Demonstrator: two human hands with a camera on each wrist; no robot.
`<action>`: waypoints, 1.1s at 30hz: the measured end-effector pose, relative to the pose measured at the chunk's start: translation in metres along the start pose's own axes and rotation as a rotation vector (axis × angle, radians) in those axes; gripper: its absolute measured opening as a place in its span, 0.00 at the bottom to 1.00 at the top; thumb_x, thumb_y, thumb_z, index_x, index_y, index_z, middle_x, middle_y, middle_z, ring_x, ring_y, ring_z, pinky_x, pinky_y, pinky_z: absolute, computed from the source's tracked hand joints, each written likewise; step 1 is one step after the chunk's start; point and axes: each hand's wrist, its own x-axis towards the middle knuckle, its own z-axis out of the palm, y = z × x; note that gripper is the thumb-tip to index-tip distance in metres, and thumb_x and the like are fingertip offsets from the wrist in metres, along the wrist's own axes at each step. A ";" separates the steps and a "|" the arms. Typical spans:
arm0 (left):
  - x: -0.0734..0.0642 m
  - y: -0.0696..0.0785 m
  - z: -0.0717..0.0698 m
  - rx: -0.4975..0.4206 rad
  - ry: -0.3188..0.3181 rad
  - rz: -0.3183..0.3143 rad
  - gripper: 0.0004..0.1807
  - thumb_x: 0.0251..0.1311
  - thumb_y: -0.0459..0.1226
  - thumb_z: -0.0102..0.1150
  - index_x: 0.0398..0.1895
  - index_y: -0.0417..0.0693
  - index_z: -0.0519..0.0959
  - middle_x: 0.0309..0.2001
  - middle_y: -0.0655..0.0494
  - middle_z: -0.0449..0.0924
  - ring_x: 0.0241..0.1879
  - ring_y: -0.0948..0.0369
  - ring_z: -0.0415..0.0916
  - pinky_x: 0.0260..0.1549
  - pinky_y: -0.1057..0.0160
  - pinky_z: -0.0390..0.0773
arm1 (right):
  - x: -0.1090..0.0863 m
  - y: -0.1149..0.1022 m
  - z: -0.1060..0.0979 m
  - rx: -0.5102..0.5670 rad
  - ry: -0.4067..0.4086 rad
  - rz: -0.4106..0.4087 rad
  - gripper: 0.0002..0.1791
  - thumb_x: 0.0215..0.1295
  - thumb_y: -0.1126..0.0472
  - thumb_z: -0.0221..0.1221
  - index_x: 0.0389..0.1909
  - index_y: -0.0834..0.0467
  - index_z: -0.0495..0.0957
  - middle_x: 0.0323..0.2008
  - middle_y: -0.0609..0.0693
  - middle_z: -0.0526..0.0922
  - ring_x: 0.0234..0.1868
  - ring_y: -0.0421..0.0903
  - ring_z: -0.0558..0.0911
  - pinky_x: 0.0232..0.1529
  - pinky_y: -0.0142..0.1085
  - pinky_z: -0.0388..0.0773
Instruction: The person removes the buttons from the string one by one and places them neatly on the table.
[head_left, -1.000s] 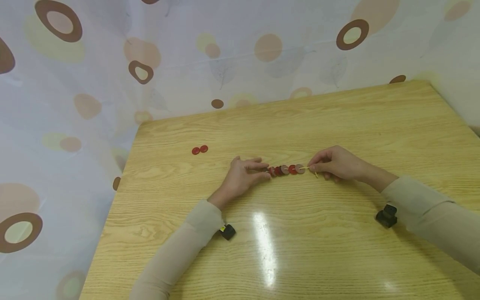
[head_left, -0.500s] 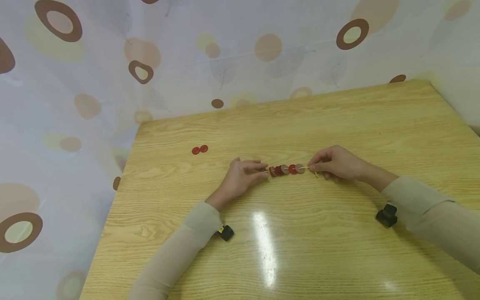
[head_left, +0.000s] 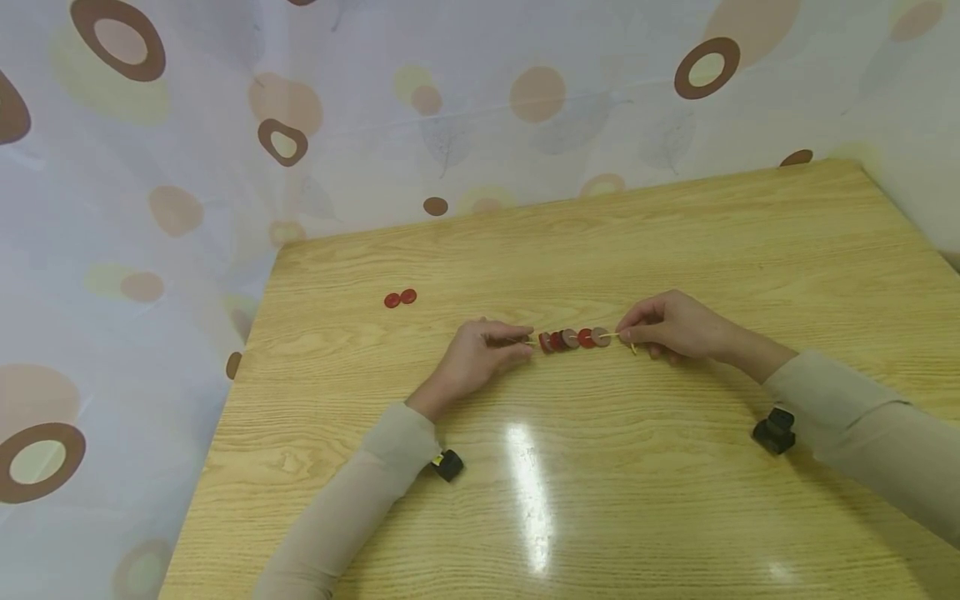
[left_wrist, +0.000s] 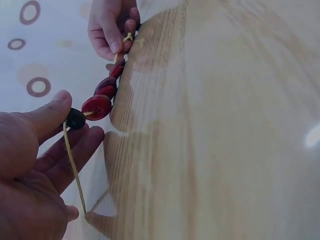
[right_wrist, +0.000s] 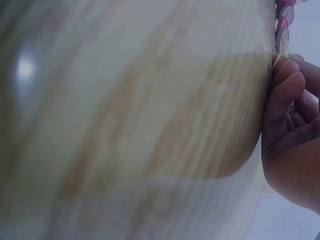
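Observation:
A row of red, dusky pink and dark buttons (head_left: 586, 338) is threaded on a thin yellow string (left_wrist: 73, 167), stretched between the two hands just over the table. My left hand (head_left: 480, 358) is at the row's left end. In the left wrist view its thumb and fingers pinch a dark button (left_wrist: 76, 119), and the string's tail hangs down from there to the table. A red button (left_wrist: 96, 107) sits close beyond the fingertips. My right hand (head_left: 678, 327) pinches the string's other end between thumb and finger, beside a pink button (right_wrist: 283, 39). A short knotted end sticks out below.
Two loose red buttons (head_left: 401, 298) lie side by side on the wooden table (head_left: 637, 483), towards the back left. A patterned curtain (head_left: 480, 125) hangs behind the table and along its left side. A black wrist camera (head_left: 774, 431) hangs by the right sleeve.
My left hand has drawn slightly left, away from the row, and more yellow string shows beside its fingertips. The right hand and the loose buttons stay in place.

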 end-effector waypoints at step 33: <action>-0.009 -0.009 -0.005 -0.137 0.047 -0.055 0.16 0.58 0.36 0.72 0.50 0.41 0.86 0.47 0.52 0.87 0.55 0.59 0.80 0.73 0.60 0.49 | 0.001 0.000 0.000 0.008 0.008 0.009 0.12 0.72 0.57 0.62 0.45 0.61 0.84 0.22 0.51 0.76 0.18 0.40 0.71 0.17 0.33 0.72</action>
